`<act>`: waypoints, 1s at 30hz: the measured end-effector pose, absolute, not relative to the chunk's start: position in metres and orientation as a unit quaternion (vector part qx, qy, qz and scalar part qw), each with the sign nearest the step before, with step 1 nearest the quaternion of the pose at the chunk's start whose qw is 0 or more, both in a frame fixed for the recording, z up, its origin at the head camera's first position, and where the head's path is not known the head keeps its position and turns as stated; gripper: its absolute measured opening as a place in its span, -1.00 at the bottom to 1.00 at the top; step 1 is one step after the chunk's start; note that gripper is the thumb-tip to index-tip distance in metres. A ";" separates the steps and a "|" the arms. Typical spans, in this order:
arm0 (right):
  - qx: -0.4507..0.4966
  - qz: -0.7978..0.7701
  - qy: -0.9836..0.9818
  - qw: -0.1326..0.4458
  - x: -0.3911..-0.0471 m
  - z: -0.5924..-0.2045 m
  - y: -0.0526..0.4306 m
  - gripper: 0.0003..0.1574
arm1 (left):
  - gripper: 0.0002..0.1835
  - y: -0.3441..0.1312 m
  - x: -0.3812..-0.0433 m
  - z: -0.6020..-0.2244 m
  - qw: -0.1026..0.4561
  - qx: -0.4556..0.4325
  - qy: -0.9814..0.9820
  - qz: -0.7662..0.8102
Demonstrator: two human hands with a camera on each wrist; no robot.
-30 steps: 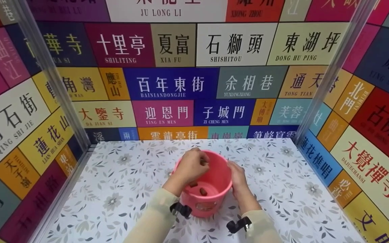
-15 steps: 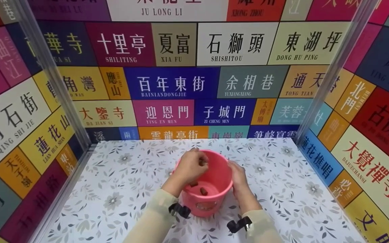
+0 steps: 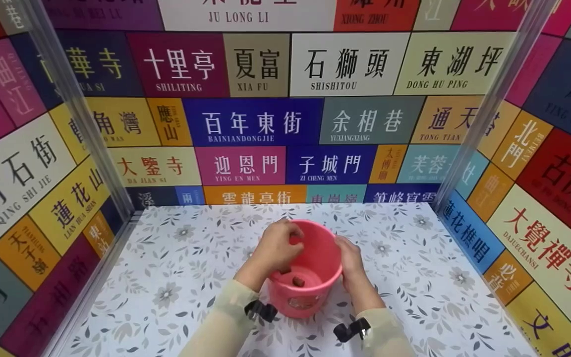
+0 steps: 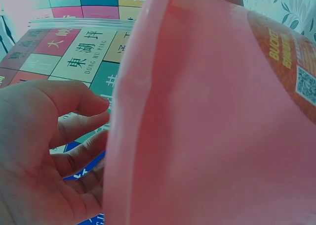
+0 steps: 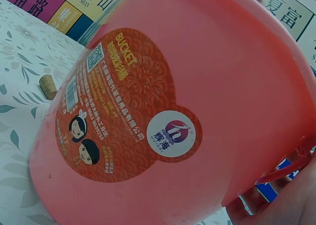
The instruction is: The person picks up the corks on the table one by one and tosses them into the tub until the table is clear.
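A pink bucket [image 3: 310, 297] stands tilted on the table between my hands, its mouth toward me in the head view. Inside lies a small brown cork [image 3: 298, 281], and another brown piece [image 3: 284, 270] shows partly below my left hand. My left hand [image 3: 278, 245] reaches over the left rim with fingers loosely bent; in the left wrist view its fingertips [image 4: 101, 104] meet the rim's edge, and no object shows between them. My right hand [image 3: 350, 258] grips the bucket at its right rim, next to the pink handle [image 5: 286, 170] in the right wrist view.
The table has a white floral cover [image 3: 166, 258]. A cork [image 5: 48, 86] stands on it beyond the bucket in the right wrist view. Colourful sign-printed panels [image 3: 256, 121] wall in the back and both sides. A black strap [image 3: 260, 310] is on each wrist.
My left hand shifts slightly left and down at the rim, and its fingers and thumb spread a little apart. The right hand and bucket stay almost still.
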State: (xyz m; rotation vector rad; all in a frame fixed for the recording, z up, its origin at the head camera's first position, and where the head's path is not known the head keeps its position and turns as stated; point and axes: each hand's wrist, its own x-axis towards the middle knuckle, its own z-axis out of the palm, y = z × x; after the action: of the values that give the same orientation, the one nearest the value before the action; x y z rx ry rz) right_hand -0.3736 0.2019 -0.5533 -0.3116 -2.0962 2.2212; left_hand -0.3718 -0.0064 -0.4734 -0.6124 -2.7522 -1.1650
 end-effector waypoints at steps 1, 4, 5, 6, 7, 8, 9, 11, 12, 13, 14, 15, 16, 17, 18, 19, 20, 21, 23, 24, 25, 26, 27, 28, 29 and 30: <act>-0.102 0.722 -0.683 0.037 -0.373 -0.553 0.201 -0.45 | -0.81 -0.007 -0.371 -0.473 0.044 -0.199 -0.902 -0.380; -0.106 0.720 -0.685 0.039 -0.373 -0.552 0.200 -0.45 | -0.80 -0.011 -0.369 -0.471 0.048 -0.201 -0.904 -0.374; -0.107 0.719 -0.686 0.039 -0.373 -0.551 0.200 -0.45 | -0.80 -0.012 -0.369 -0.471 0.050 -0.202 -0.905 -0.371; -0.107 0.719 -0.686 0.038 -0.373 -0.551 0.200 -0.46 | -0.80 -0.014 -0.368 -0.470 0.054 -0.203 -0.906 -0.367; -0.107 0.719 -0.686 0.037 -0.374 -0.552 0.200 -0.46 | -0.80 -0.015 -0.367 -0.470 0.059 -0.204 -0.907 -0.363; -0.108 0.719 -0.686 0.037 -0.374 -0.552 0.200 -0.46 | -0.80 -0.017 -0.365 -0.469 0.063 -0.205 -0.908 -0.359; -0.107 0.719 -0.686 0.036 -0.374 -0.552 0.200 -0.46 | -0.80 -0.018 -0.364 -0.469 0.064 -0.204 -0.910 -0.356; -0.109 0.719 -0.685 0.036 -0.374 -0.552 0.200 -0.46 | -0.80 -0.021 -0.360 -0.468 0.063 -0.202 -0.912 -0.350; -0.109 0.719 -0.685 0.036 -0.373 -0.552 0.200 -0.46 | -0.80 -0.022 -0.358 -0.468 0.061 -0.202 -0.913 -0.351; -0.110 0.719 -0.685 0.037 -0.373 -0.552 0.200 -0.45 | -0.79 -0.024 -0.356 -0.468 0.059 -0.201 -0.913 -0.351; -0.110 0.720 -0.684 0.036 -0.373 -0.551 0.200 -0.45 | -0.79 -0.025 -0.354 -0.468 0.058 -0.202 -0.913 -0.350; -0.108 0.719 -0.685 0.031 -0.372 -0.551 0.200 -0.44 | -0.79 -0.027 -0.353 -0.469 0.060 -0.204 -0.912 -0.351; -0.106 0.720 -0.686 0.029 -0.372 -0.551 0.201 -0.43 | -0.79 -0.028 -0.351 -0.469 0.062 -0.206 -0.911 -0.353; -0.104 0.719 -0.686 0.028 -0.372 -0.550 0.201 -0.43 | -0.79 -0.030 -0.349 -0.469 0.063 -0.207 -0.910 -0.355; -0.103 0.719 -0.687 0.027 -0.372 -0.550 0.201 -0.42 | -0.79 -0.032 -0.347 -0.469 0.063 -0.206 -0.909 -0.358; -0.102 0.718 -0.688 0.025 -0.373 -0.550 0.201 -0.42 | -0.79 -0.033 -0.345 -0.469 0.066 -0.205 -0.909 -0.358; -0.100 0.718 -0.689 0.024 -0.373 -0.550 0.202 -0.42 | -0.78 -0.035 -0.343 -0.469 0.067 -0.203 -0.909 -0.358; -0.099 0.717 -0.690 0.023 -0.374 -0.551 0.202 -0.41 | -0.78 -0.036 -0.341 -0.468 0.066 -0.198 -0.909 -0.360; -0.100 0.716 -0.690 0.030 -0.374 -0.551 0.201 -0.42 | -0.77 -0.038 -0.337 -0.468 0.059 -0.186 -0.911 -0.364; -0.100 0.717 -0.689 0.031 -0.374 -0.551 0.201 -0.43 | -0.77 -0.039 -0.335 -0.468 0.059 -0.182 -0.911 -0.366; -0.100 0.718 -0.688 0.033 -0.374 -0.551 0.201 -0.43 | -0.78 -0.041 -0.334 -0.468 0.060 -0.180 -0.911 -0.367; -0.099 0.720 -0.686 0.035 -0.374 -0.551 0.201 -0.43 | -0.78 -0.042 -0.332 -0.468 0.059 -0.178 -0.910 -0.369; -0.099 0.721 -0.684 0.037 -0.374 -0.551 0.201 -0.44 | -0.78 -0.044 -0.331 -0.468 0.059 -0.175 -0.910 -0.371; -0.099 0.722 -0.683 0.039 -0.374 -0.551 0.200 -0.45 | -0.79 -0.046 -0.330 -0.468 0.063 -0.177 -0.909 -0.372; -0.099 0.724 -0.681 0.040 -0.374 -0.551 0.200 -0.45 | -0.80 -0.048 -0.329 -0.468 0.069 -0.179 -0.909 -0.371; -0.100 0.725 -0.680 0.039 -0.374 -0.552 0.200 -0.46 | -0.81 -0.051 -0.327 -0.469 0.076 -0.182 -0.908 -0.370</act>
State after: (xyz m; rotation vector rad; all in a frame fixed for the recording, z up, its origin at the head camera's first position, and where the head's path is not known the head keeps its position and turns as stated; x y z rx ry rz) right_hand -0.3741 0.1996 -0.5516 -0.3056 -2.0858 2.2221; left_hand -0.3274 -0.0506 -0.4688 -0.5449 -2.7227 -1.1101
